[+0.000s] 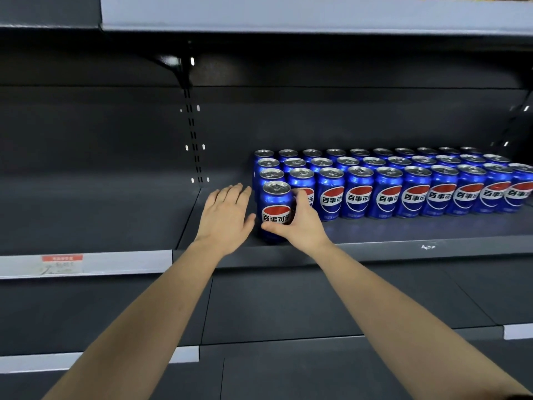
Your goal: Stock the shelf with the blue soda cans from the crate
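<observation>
While the right hand [302, 223] curls thumb and fingers round a blue soda can [275, 202], that can stands upright near the front of the dark shelf [403, 228], at the left end of the stock. The left hand [226, 217] lies flat just beside it, fingers straight. Behind and rightward, three rows of matching cans [388, 194] stand packed together. A red-topped price tag [62, 264] sits on the left rail.

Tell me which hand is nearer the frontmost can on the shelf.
Right. The right hand grips the frontmost can from its right side, thumb across its front. The left hand lies open just left of it, thumb almost at its wall.
</observation>
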A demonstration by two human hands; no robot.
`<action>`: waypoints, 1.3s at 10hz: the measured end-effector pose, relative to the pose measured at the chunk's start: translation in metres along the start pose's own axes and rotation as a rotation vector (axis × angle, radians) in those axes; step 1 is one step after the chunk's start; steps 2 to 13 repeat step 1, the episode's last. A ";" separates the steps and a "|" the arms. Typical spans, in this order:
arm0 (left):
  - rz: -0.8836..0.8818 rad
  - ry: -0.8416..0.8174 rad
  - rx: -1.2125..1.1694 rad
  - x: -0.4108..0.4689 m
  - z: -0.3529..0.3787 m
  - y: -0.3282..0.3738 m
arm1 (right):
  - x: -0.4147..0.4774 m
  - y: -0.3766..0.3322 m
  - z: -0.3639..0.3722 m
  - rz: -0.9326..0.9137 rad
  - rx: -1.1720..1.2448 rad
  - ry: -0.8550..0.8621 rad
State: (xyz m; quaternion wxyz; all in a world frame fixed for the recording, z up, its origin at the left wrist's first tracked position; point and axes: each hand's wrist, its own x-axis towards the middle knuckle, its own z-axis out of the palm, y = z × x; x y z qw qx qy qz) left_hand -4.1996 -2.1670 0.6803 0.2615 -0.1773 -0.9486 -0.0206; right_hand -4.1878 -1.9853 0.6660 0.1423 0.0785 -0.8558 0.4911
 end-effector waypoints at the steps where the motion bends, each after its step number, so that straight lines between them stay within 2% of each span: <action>1: -0.028 0.001 -0.001 -0.001 -0.009 0.005 | -0.003 -0.001 -0.010 -0.009 -0.007 -0.009; 13: -0.028 0.001 -0.001 -0.001 -0.009 0.005 | -0.003 -0.001 -0.010 -0.009 -0.007 -0.009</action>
